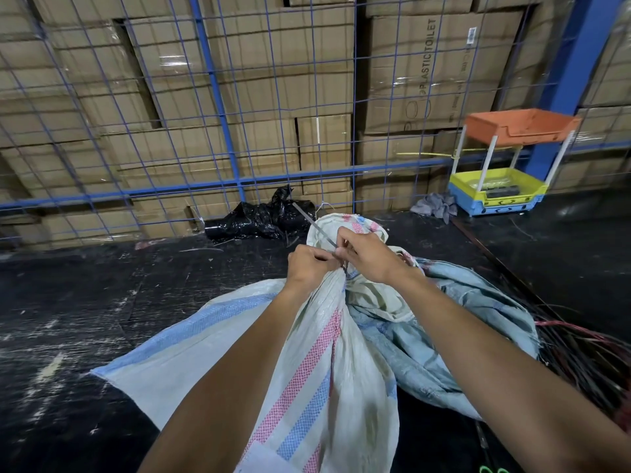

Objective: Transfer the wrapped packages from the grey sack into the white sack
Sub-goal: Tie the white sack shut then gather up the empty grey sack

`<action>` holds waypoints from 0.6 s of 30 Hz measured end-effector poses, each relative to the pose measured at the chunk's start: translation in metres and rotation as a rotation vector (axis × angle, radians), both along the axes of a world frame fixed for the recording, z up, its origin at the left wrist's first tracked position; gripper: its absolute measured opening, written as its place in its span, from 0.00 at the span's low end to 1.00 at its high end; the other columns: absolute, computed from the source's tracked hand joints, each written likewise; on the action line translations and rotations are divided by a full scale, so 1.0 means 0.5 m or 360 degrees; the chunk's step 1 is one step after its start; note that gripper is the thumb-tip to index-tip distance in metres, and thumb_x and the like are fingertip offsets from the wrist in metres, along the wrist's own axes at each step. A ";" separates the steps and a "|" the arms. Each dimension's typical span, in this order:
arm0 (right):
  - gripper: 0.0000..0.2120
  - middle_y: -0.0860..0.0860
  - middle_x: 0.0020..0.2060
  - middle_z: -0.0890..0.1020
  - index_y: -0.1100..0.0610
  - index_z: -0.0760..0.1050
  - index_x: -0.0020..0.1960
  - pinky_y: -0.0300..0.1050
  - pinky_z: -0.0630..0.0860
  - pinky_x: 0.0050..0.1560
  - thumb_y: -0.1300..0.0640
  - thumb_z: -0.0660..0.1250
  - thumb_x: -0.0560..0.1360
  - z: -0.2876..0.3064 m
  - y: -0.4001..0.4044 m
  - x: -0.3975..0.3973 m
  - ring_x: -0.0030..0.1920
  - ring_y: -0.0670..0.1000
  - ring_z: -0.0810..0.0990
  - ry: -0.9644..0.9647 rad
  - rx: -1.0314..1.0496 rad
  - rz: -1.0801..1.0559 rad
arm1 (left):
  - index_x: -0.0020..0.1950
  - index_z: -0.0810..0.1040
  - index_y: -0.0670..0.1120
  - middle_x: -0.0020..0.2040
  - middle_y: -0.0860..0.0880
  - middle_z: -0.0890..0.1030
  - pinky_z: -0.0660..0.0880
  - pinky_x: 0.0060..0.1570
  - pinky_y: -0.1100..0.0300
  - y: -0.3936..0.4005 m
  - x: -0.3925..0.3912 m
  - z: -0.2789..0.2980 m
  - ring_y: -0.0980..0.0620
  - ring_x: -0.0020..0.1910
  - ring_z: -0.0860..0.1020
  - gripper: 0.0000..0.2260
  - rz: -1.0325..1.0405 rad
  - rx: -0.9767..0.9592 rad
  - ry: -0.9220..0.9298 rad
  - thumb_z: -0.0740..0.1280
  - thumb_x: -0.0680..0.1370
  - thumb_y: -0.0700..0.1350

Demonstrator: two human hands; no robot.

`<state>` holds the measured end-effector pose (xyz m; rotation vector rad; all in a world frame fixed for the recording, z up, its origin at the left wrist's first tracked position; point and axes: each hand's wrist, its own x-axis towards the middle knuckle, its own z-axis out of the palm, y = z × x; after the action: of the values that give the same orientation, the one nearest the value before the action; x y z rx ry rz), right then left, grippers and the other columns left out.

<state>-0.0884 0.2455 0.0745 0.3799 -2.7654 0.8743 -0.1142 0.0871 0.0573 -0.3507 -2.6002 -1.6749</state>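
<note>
both hands in tight grip on white sack neck, contents hidden

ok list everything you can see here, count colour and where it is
white sack: one, white with pink and blue stripes, centre foreground, neck bunched
grey sack: one, blue-grey, just right of the white sack
cable tie: one, grey, at the bunched neck, tail pointing up-left
black plastic bag: one, on the floor at the fence
mesh fence: one, blue, across the back
cardboard boxes: many, brown, stacked behind the fence
tray rack: one, orange top, yellow and blue below, back right
grey rag: one, beside the rack
cords: a bundle, black and red, right edge
left hand: grips the neck
right hand: pinches the tie
</note>
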 end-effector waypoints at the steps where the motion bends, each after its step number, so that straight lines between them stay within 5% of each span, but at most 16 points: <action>1: 0.06 0.49 0.32 0.78 0.56 0.69 0.47 0.44 0.68 0.35 0.56 0.63 0.82 -0.003 -0.001 -0.002 0.33 0.46 0.74 -0.0026 -0.0106 -0.0064 | 0.43 0.88 0.45 0.37 0.52 0.85 0.75 0.43 0.68 0.002 0.002 0.001 0.60 0.39 0.81 0.04 -0.0002 0.0016 0.0002 0.77 0.70 0.39; 5: 0.06 0.45 0.25 0.75 0.59 0.74 0.45 0.35 0.64 0.29 0.57 0.68 0.79 -0.023 -0.007 -0.013 0.28 0.44 0.69 -0.0126 -0.0465 -0.0360 | 0.42 0.88 0.45 0.38 0.52 0.86 0.76 0.46 0.69 0.005 0.006 -0.003 0.60 0.40 0.82 0.04 -0.0028 0.0026 0.0038 0.76 0.70 0.38; 9: 0.11 0.55 0.39 0.84 0.54 0.73 0.44 0.47 0.77 0.46 0.54 0.75 0.72 -0.038 -0.013 -0.023 0.44 0.53 0.80 -0.0174 -0.0708 -0.0596 | 0.41 0.88 0.45 0.39 0.51 0.86 0.77 0.45 0.66 0.006 0.005 -0.009 0.56 0.41 0.83 0.03 0.0012 0.0034 0.0059 0.77 0.70 0.38; 14: 0.03 0.50 0.43 0.87 0.55 0.84 0.42 0.45 0.80 0.56 0.58 0.74 0.74 -0.038 -0.017 -0.013 0.47 0.48 0.84 -0.0128 -0.0603 -0.0489 | 0.40 0.87 0.45 0.38 0.50 0.86 0.79 0.48 0.63 0.003 0.003 -0.010 0.54 0.41 0.84 0.03 0.0028 0.0061 0.0048 0.78 0.69 0.39; 18: 0.04 0.49 0.47 0.86 0.55 0.85 0.47 0.38 0.77 0.54 0.60 0.71 0.77 -0.032 -0.009 -0.008 0.49 0.47 0.83 -0.0164 -0.0397 -0.0357 | 0.39 0.87 0.44 0.38 0.49 0.86 0.78 0.46 0.64 0.001 0.000 -0.010 0.55 0.40 0.82 0.03 0.0043 0.0093 0.0030 0.77 0.69 0.37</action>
<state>-0.0925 0.2408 0.0587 -0.0193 -2.6742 1.1886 -0.1140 0.0875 0.0523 -0.3260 -2.5249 -1.7266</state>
